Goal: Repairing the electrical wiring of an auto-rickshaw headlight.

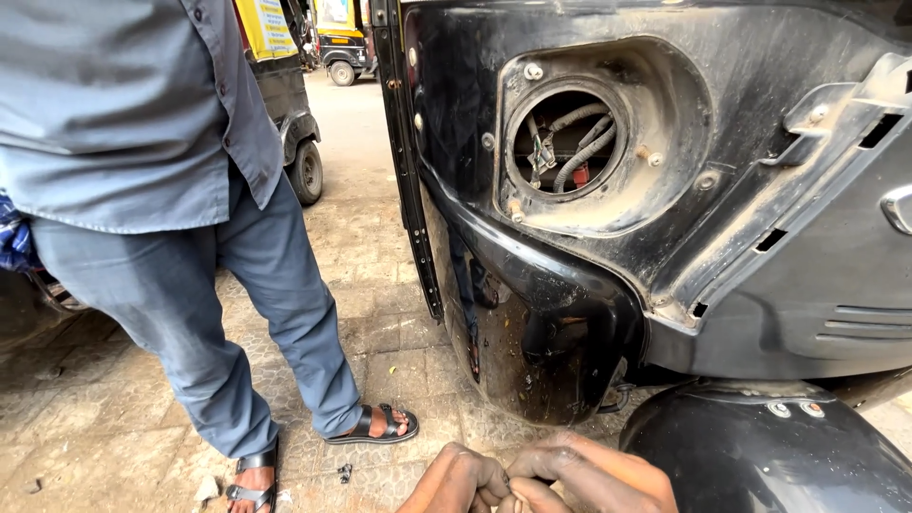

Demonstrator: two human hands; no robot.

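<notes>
My left hand [456, 483] and my right hand [591, 475] meet at the bottom edge of the view, fingers curled and pressed together. What they pinch between them is too small or hidden to tell. They sit just below the black front body panel [760, 237] of a three-wheeled vehicle, near its black mudguard [760, 451]. The panel has an empty round headlamp hole [565, 142] with loose wires showing inside.
Another person in a grey shirt, grey trousers [228, 313] and black sandals [375, 426] stands at the left on a dusty paved floor [95, 427]. A yellow and black three-wheeler [342, 38] is parked in the background. Small debris lies by the sandals.
</notes>
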